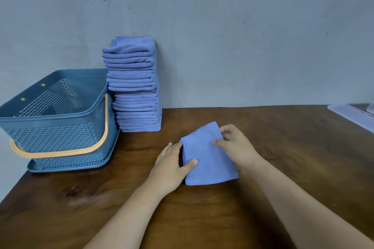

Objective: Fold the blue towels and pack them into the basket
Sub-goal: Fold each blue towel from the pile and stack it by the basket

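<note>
A folded blue towel [208,157] lies flat on the brown wooden worktop [283,147], about midway between its left and right edges, with both hands on it. It is a compact, layered rectangle, turned so that its long sides slant away toward the far left.

The left hand [170,168] sits against the towel's left side. Its thumb [191,164] is laid straight on the top layer and its fingers [169,147] stretch out along the folded edge on the worktop, so this grip is apart, pressing rather than clasping. Whether any finger reaches under the fold cannot be told.

The right hand [238,147] is at the towel's right side, toward its far corner. Its thumb [219,142] rests on the top face while the curled fingers [227,128] wrap the edge, so this grip is clamped on the towel.

At the far left corner of the worktop stands a blue perforated basket [50,119] on a matching blue tray [68,168], its orange handle [60,153] swung down across the near wall. Just beside its right wall, at the far edge and against the grey wall [242,26], rises a tall stack of folded blue towels [133,87], leaning slightly. The towel in hand is well apart from both. A clear plastic container [352,115] shows at the far right corner, cut off by the frame.
</note>
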`<state>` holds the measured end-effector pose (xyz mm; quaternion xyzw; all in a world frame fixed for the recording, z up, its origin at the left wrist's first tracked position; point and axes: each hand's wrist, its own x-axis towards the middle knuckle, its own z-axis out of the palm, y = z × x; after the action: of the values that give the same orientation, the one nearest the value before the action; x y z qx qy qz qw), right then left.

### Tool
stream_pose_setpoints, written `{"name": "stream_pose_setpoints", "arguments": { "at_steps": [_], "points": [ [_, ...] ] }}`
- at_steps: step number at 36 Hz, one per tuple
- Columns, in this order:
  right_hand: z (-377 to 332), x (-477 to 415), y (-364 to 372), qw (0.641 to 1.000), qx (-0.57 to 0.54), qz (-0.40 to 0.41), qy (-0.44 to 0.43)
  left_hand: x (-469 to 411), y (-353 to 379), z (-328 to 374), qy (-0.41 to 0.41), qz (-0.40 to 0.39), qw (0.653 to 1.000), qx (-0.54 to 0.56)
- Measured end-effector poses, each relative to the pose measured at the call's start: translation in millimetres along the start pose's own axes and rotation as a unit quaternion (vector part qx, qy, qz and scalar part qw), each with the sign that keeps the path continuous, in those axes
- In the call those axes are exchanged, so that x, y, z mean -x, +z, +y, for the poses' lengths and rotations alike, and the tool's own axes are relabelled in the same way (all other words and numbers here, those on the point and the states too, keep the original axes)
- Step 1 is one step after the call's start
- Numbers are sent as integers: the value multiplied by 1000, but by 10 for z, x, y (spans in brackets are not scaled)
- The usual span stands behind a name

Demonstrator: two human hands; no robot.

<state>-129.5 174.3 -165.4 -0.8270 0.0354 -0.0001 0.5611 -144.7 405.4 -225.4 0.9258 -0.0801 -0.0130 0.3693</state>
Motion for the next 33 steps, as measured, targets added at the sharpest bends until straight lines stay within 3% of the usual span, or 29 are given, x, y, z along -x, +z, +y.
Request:
{"name": "stream_pose_setpoints", "arguments": {
  "at_steps": [4, 9, 12, 17, 24, 33],
  "points": [
    [-402, 101, -50, 993, 6, -48, -105, 18, -109, 112, 7, 37, 971, 237],
    [-898, 185, -79, 981, 12, -79, -177, 77, -319, 367, -3, 53, 853, 519],
    [-1131, 208, -49, 974, 16, -81, -211, 142, -510, 486, 27, 68, 814, 576],
    [-1483, 263, 39, 969, -20, -72, -236, 184, -899, 584, 31, 196, 792, 577],
    [-1853, 354, 298, 959, -68, -97, -257, 350, -1532, 676, 81, 355, 836, 409],
    [-2455, 215, 529, 949, -90, -113, -281, 283, -2387, 837, 98, 429, 870, 222]
  ]
}}
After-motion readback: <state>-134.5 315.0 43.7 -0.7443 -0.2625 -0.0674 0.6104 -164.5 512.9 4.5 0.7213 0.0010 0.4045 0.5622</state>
